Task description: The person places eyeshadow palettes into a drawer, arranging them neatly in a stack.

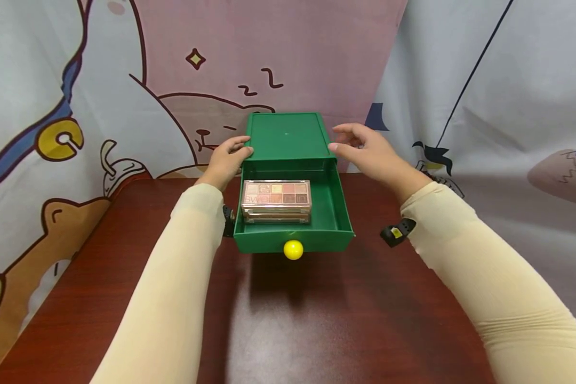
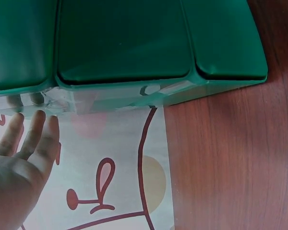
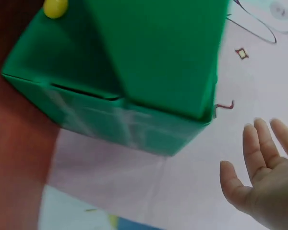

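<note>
A green drawer box (image 1: 288,136) stands against the backdrop. Its drawer (image 1: 324,241) is pulled out toward me, with a round yellow knob (image 1: 293,249) on the front. Inside, on the left, lie stacked clear-lidded eyeshadow palettes (image 1: 276,194). My left hand (image 1: 224,159) is at the box's upper left edge; its fingers (image 2: 36,132) reach up to the side in the left wrist view. My right hand (image 1: 374,154) hovers by the upper right edge, fingers loosely extended. In the right wrist view, the right hand (image 3: 266,179) is apart from the box and holds nothing.
Dark red-brown wooden table (image 1: 288,341) lies beneath, glossy at the front. Behind and at the sides hangs a cartoon-printed cloth (image 1: 211,32). A black wrist strap (image 1: 397,232) shows below the right sleeve (image 1: 465,256).
</note>
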Action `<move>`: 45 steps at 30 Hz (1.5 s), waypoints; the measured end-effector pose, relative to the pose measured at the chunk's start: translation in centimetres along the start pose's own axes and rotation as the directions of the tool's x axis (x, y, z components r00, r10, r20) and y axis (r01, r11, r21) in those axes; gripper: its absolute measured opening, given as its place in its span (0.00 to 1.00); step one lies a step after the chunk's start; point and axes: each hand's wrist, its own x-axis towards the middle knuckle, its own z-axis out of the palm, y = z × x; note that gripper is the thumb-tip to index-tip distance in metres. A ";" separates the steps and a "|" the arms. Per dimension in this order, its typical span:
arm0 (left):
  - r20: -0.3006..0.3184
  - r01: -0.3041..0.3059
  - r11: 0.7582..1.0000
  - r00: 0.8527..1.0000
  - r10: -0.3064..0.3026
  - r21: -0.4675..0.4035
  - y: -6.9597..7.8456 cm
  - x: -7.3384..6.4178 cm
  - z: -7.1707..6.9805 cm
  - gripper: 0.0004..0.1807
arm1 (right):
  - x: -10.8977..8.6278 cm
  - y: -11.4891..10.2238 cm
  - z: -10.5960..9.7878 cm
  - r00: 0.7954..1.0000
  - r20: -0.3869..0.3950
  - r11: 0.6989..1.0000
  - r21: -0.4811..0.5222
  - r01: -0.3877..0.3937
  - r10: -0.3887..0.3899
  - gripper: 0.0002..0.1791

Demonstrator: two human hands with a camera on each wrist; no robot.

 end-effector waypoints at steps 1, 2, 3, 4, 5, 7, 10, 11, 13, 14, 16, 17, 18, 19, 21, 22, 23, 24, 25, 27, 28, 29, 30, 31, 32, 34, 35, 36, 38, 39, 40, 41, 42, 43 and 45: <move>0.000 0.002 1.000 1.000 -0.002 0.002 0.0 -0.1 0.0 0.26 | -0.4 0.7 0.0 0.999 -0.023 0.999 0.036 -0.025 0.026 0.30; 0.000 0.003 1.000 1.000 -0.003 0.004 0.1 -0.1 0.0 0.26 | -0.9 1.3 0.1 0.998 -0.038 0.997 0.068 -0.048 0.051 0.30; 0.001 0.001 1.000 1.000 -0.001 0.004 0.1 -0.2 -0.1 0.26 | -1.3 1.9 0.3 0.997 -0.046 0.993 0.100 -0.064 0.069 0.29; 0.001 0.000 1.000 1.000 0.000 0.004 0.2 -0.3 -0.1 0.26 | -1.8 2.6 0.6 0.995 -0.046 0.989 0.123 -0.080 0.086 0.29; 0.002 0.000 1.000 1.000 0.000 0.006 0.3 -0.4 -0.1 0.26 | -2.3 3.3 0.9 0.994 -0.044 0.986 0.138 -0.096 0.103 0.29; 0.002 0.000 1.000 1.000 0.000 0.003 0.4 -0.5 -0.1 0.26 | -3.3 4.5 1.7 0.992 -0.025 0.980 0.160 -0.118 0.124 0.29; 0.003 -0.001 1.000 1.000 0.001 -0.002 0.4 -0.4 -0.1 0.26 | -4.8 6.2 3.2 0.989 0.005 0.972 0.183 -0.148 0.150 0.28; 0.002 0.000 1.000 1.000 0.000 -0.002 0.4 -0.4 -0.1 0.26 | -5.2 6.7 3.7 0.987 0.012 0.968 0.194 -0.161 0.161 0.27; 0.003 0.001 1.000 1.000 -0.001 -0.005 0.4 -0.4 -0.1 0.26 | -6.1 7.6 4.7 0.983 0.025 0.960 0.212 -0.185 0.184 0.26; 0.002 0.002 1.000 1.000 -0.002 -0.005 0.4 -0.4 -0.1 0.26 | -6.5 8.1 5.3 0.979 0.031 0.954 0.221 -0.204 0.202 0.26; 0.001 0.006 1.000 1.000 -0.006 -0.006 0.5 -0.4 0.0 0.26 | -7.3 8.8 6.4 0.969 0.052 0.938 0.240 -0.248 0.243 0.25; 0.001 0.006 1.000 1.000 -0.006 -0.004 0.6 -0.4 0.0 0.26 | -7.7 9.1 6.9 0.963 0.068 0.927 0.261 -0.271 0.262 0.25; 0.002 0.006 1.000 1.000 -0.006 -0.004 0.6 -0.4 0.0 0.26 | -8.0 9.2 7.5 0.957 0.092 0.915 0.282 -0.288 0.274 0.25; 0.002 0.006 1.000 1.000 -0.006 -0.003 0.6 -0.4 0.0 0.26 | -8.4 9.3 8.0 0.951 0.117 0.901 0.304 -0.310 0.288 0.26; 0.004 0.005 1.000 1.000 -0.005 0.002 0.7 -0.4 0.0 0.26 | -9.1 9.4 9.0 0.936 0.180 0.867 0.356 -0.347 0.301 0.25; 0.006 0.002 1.000 1.000 -0.002 0.005 0.7 -0.4 0.0 0.26 | -9.4 9.3 9.5 0.929 0.214 0.846 0.388 -0.365 0.302 0.25; 0.009 -0.002 1.000 1.000 0.002 0.007 0.7 -0.4 0.0 0.26 | -9.6 9.3 9.9 0.922 0.244 0.825 0.419 -0.379 0.299 0.24; 0.012 -0.005 1.000 1.000 0.004 0.009 0.7 -0.4 0.0 0.26 | -9.9 9.2 10.2 0.916 0.276 0.806 0.445 -0.391 0.292 0.24; 0.016 -0.008 1.000 1.000 0.008 0.012 0.8 -0.4 0.0 0.26 | -10.1 9.2 10.5 0.909 0.303 0.787 0.467 -0.403 0.286 0.23; 0.022 -0.015 1.000 1.000 0.015 0.019 0.8 -0.4 -0.1 0.26 | -10.6 9.1 11.0 0.895 0.359 0.757 0.497 -0.425 0.266 0.24; 0.024 -0.018 1.000 1.000 0.018 0.020 0.8 -0.4 -0.2 0.26 | -10.8 9.0 11.2 0.887 0.385 0.745 0.508 -0.433 0.253 0.24; 0.026 -0.020 1.000 0.999 0.020 0.021 0.8 -0.4 -0.2 0.26 | -11.0 8.9 11.4 0.881 0.407 0.737 0.515 -0.438 0.240 0.25; 0.026 -0.023 0.999 0.999 0.022 0.024 0.7 -0.3 -0.3 0.26 | -11.2 8.7 11.7 0.875 0.428 0.728 0.524 -0.442 0.224 0.26; 0.025 -0.025 0.999 0.999 0.024 0.026 0.7 -0.3 -0.3 0.26 | -11.4 8.5 11.9 0.870 0.448 0.720 0.533 -0.445 0.207 0.27; 0.024 -0.025 0.999 0.999 0.025 0.027 0.7 -0.3 -0.3 0.26 | -11.5 8.2 12.1 0.865 0.464 0.708 0.546 -0.448 0.191 0.28; 0.020 -0.025 0.999 1.000 0.024 0.024 0.6 -0.1 -0.4 0.26 | -11.6 7.5 12.6 0.860 0.486 0.676 0.583 -0.450 0.153 0.29; 0.018 -0.024 0.999 1.000 0.023 0.025 0.6 -0.1 -0.4 0.26 | -11.7 7.2 12.8 0.861 0.492 0.658 0.607 -0.445 0.129 0.30; 0.017 -0.023 0.999 1.000 0.022 0.026 0.5 0.0 -0.4 0.26 | -11.6 6.8 13.0 0.861 0.497 0.634 0.632 -0.444 0.108 0.30; 0.017 -0.018 1.000 1.000 0.018 0.025 0.5 0.0 -0.4 0.26 | -11.5 6.1 13.5 0.862 0.503 0.582 0.681 -0.444 0.068 0.30; 0.019 -0.017 1.000 1.000 0.016 0.025 0.4 0.0 -0.4 0.26 | -11.5 5.8 13.7 0.862 0.504 0.555 0.704 -0.444 0.051 0.28; 0.021 -0.015 0.999 1.000 0.015 0.028 0.4 0.0 -0.4 0.26 | -11.4 5.6 13.9 0.864 0.503 0.529 0.724 -0.443 0.034 0.27; 0.023 -0.013 0.999 1.000 0.012 0.030 0.5 -0.1 -0.3 0.26 | -11.3 5.3 14.1 0.865 0.501 0.504 0.741 -0.443 0.023 0.25; 0.025 -0.010 0.999 1.000 0.009 0.031 0.5 -0.1 -0.3 0.26 | -11.3 5.1 14.2 0.866 0.500 0.478 0.756 -0.447 0.019 0.22; 0.028 -0.006 0.999 1.000 0.005 0.032 0.5 -0.1 -0.3 0.26 | -11.2 4.8 14.4 0.865 0.502 0.454 0.767 -0.452 0.014 0.20; 0.033 -0.002 1.000 0.999 0.001 0.031 0.5 -0.2 -0.2 0.26 | -11.2 4.5 14.7 0.860 0.511 0.410 0.783 -0.468 0.006 0.18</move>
